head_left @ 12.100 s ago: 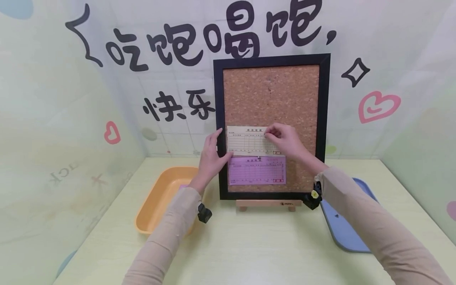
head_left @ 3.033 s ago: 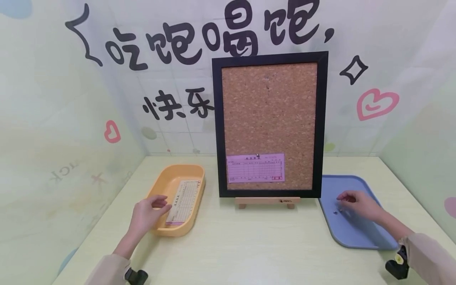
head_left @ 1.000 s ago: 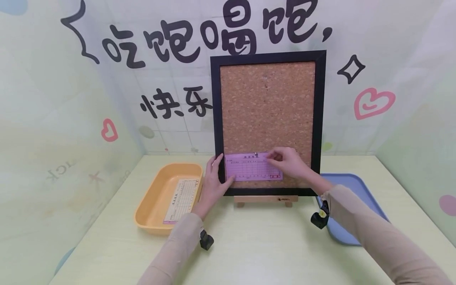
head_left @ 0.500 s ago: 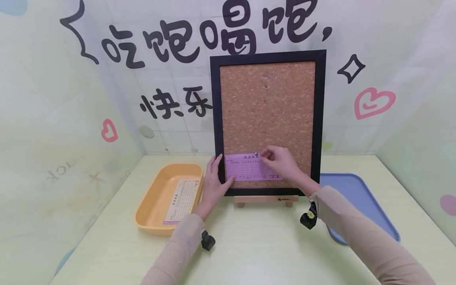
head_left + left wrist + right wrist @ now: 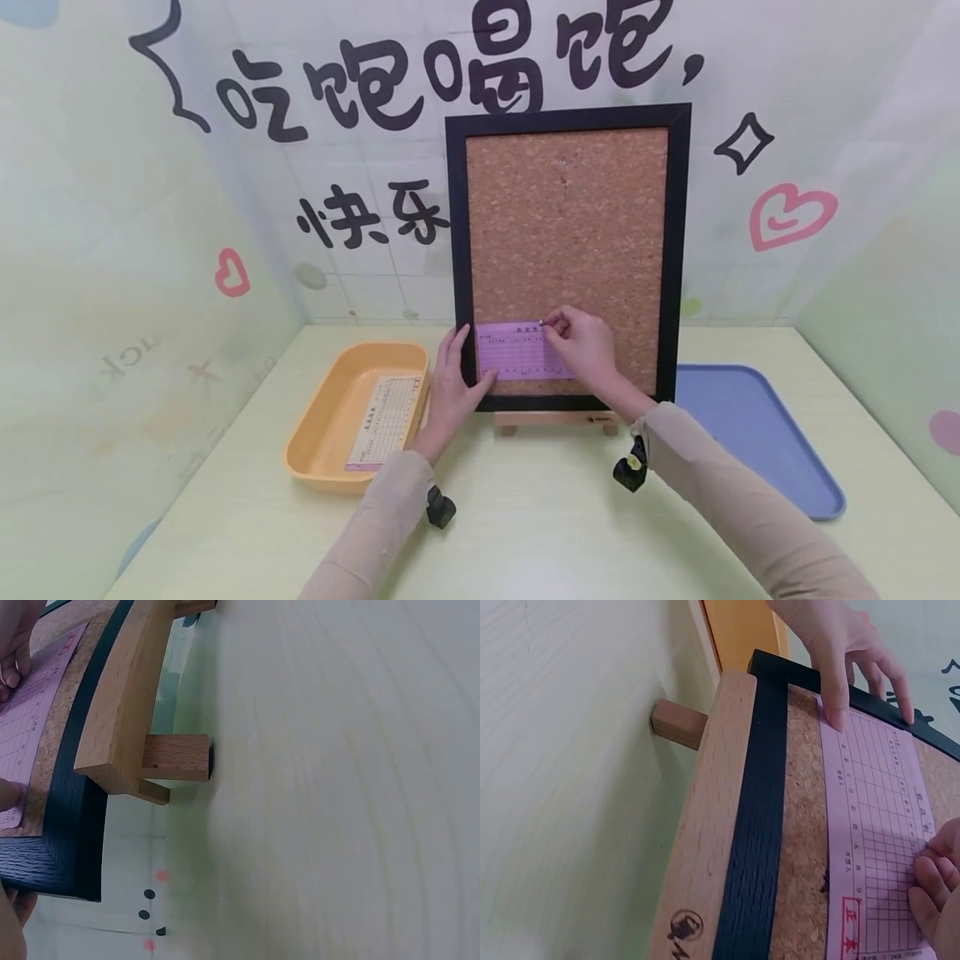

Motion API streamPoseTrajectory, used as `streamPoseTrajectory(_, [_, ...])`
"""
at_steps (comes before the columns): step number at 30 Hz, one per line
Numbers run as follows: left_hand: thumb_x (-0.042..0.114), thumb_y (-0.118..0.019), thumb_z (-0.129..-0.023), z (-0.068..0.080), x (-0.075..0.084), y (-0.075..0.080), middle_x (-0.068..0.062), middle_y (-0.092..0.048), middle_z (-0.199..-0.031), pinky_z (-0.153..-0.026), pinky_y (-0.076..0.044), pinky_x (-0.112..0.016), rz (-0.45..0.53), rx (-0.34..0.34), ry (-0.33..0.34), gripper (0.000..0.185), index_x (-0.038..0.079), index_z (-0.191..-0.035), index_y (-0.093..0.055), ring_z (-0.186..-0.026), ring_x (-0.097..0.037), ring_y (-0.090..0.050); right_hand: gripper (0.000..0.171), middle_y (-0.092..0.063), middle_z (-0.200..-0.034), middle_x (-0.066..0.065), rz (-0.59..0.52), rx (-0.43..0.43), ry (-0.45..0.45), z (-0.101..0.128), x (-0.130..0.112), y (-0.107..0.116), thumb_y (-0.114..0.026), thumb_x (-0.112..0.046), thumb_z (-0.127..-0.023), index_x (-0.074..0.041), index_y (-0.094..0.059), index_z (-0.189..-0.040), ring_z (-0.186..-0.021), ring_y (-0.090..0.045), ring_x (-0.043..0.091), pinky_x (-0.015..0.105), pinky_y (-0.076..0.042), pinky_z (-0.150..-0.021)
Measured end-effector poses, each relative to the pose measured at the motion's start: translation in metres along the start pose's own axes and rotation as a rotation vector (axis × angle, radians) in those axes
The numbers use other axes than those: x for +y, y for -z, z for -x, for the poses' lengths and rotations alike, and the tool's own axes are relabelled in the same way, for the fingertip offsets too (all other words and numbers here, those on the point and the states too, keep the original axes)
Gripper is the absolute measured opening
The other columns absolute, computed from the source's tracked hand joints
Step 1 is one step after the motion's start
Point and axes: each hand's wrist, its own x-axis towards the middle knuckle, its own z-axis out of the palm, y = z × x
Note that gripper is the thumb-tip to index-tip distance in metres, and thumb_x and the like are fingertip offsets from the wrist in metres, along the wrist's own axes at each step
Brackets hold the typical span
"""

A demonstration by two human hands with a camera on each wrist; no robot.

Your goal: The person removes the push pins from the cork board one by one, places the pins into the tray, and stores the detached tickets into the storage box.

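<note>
A framed cork board (image 5: 566, 225) leans upright on a small wooden stand (image 5: 558, 419). Low on its left side lies a pink printed slip (image 5: 510, 354), with a small metallic push pin (image 5: 542, 323) at its top edge. My right hand (image 5: 583, 342) pinches at this pin with thumb and index finger, covering the slip's right part. My left hand (image 5: 453, 383) grips the black frame (image 5: 465, 250) by its left side. Its thumb presses the slip's lower left corner, and the other fingers reach the frame's outer edge, as the right wrist view shows.
To the left stands an orange tray (image 5: 307, 450) holding a cream slip (image 5: 382, 421) with a pink edge under it. A blue tray (image 5: 757, 433) lies on the right, partly behind my right forearm. Behind the board is a printed wall (image 5: 375, 283).
The cream slip, on the board twelve seconds ago, lies in the orange tray. Both hands came from the trays to the board. Lately my right hand slid left along the pink slip to its pin.
</note>
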Motion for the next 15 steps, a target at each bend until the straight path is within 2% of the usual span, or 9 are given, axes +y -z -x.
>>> streamPoseTrajectory(15, [0.012,-0.075,-0.073,0.001,0.0,-0.001,-0.021,-0.033,-0.138,-0.1,-0.035,-0.043,-0.012,0.023,-0.024,0.078,0.007,-0.138,-0.031,-0.123,-0.034,-0.039,0.005,-0.063,-0.065,0.004,0.017,0.11,0.031,0.004,-0.001,-0.011,-0.063,-0.008,-0.08,-0.004,-0.066,-0.082,-0.052,-0.054,0.012,0.025,-0.042,-0.046])
